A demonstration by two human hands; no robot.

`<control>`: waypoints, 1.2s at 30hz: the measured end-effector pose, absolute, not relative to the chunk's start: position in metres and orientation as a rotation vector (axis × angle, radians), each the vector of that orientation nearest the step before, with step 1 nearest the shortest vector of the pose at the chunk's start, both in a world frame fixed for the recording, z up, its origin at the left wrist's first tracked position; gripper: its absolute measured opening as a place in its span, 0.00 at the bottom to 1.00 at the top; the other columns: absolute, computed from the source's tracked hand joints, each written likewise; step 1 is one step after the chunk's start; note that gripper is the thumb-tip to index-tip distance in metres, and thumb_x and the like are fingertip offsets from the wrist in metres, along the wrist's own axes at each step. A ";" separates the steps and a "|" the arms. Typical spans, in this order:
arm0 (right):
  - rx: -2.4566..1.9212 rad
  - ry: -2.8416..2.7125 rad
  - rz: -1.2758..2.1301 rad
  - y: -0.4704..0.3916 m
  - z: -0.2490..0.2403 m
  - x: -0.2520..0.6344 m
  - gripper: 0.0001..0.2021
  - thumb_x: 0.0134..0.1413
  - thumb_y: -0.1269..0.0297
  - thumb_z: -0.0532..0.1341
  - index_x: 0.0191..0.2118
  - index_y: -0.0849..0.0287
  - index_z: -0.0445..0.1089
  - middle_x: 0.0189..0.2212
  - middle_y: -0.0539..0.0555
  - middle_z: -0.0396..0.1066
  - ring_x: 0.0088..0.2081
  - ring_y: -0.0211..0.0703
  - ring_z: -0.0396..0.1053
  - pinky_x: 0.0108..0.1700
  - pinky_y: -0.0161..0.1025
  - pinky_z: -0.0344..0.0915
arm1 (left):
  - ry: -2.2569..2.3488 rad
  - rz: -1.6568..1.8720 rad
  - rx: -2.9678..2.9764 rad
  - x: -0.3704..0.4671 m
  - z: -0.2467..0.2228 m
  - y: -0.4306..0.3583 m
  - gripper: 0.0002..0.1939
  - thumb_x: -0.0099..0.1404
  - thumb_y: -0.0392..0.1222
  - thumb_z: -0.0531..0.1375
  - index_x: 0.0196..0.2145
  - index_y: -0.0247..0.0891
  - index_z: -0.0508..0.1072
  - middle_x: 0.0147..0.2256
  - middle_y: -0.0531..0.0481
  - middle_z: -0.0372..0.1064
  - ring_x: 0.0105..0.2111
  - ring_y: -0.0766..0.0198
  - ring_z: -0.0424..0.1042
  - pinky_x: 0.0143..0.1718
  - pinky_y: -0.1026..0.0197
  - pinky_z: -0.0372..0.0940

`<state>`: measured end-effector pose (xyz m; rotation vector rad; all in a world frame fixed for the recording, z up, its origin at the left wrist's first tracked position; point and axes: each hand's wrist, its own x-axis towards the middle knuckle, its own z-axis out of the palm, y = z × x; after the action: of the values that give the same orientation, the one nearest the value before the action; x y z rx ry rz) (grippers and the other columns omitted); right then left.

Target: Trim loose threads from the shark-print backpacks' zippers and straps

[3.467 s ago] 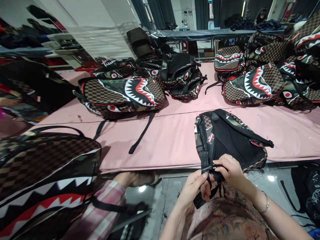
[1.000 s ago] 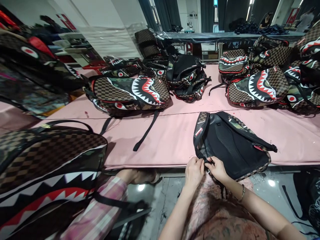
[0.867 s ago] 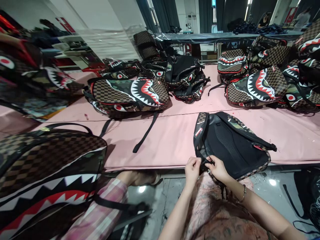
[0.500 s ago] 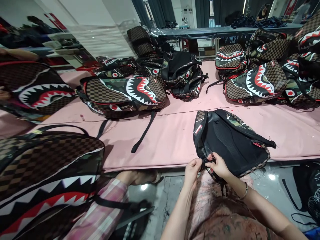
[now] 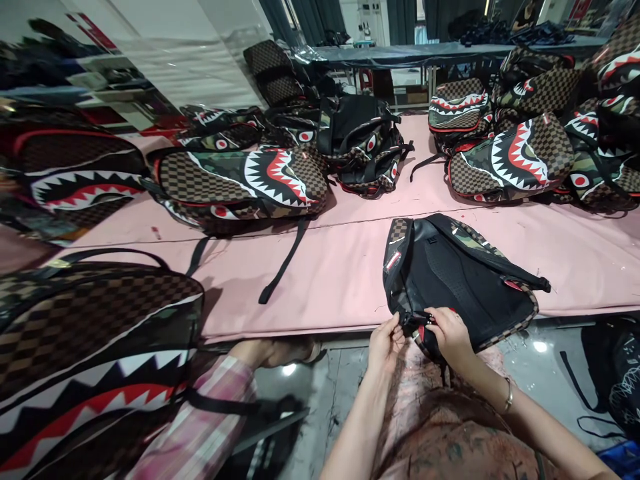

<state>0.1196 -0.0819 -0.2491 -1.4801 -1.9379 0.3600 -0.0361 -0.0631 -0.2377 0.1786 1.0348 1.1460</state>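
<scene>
A backpack (image 5: 450, 280) lies with its black padded back up at the table's front edge, partly overhanging toward my lap. Checkered and camouflage fabric shows along its sides and shoulder straps. My left hand (image 5: 387, 343) pinches a black strap end with a buckle (image 5: 411, 320) at the backpack's near left corner. Just to the right, my right hand (image 5: 450, 333) has its fingers closed on a black strap at the same corner; the exact part is hidden by the fingers. A bracelet circles my right wrist.
Shark-mouth backpacks (image 5: 240, 180) lie along the pink-covered table (image 5: 330, 267), with another group (image 5: 530, 160) at the right. A large backpack (image 5: 100, 360) stands close at left, beside a person's plaid sleeve (image 5: 215, 407). A black bag (image 5: 610, 373) rests low at right.
My right hand has shifted slightly right, away from my left hand, and the gap between them is wider. The backpack stays in about the same place.
</scene>
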 end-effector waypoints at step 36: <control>-1.395 -1.731 0.724 -0.073 -0.245 0.125 0.12 0.56 0.66 0.51 0.43 0.58 0.68 0.32 0.53 0.69 0.35 0.41 0.68 0.38 0.35 0.64 | 1.026 1.138 0.209 -0.032 -0.228 -0.071 0.09 0.46 0.38 0.64 0.20 0.31 0.67 0.17 0.56 0.58 0.15 0.76 0.56 0.16 0.71 0.54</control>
<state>0.1252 -0.0733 -0.2446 -1.3949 -1.7309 0.7238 -0.0322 -0.0712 -0.2278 0.2089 1.0255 1.1379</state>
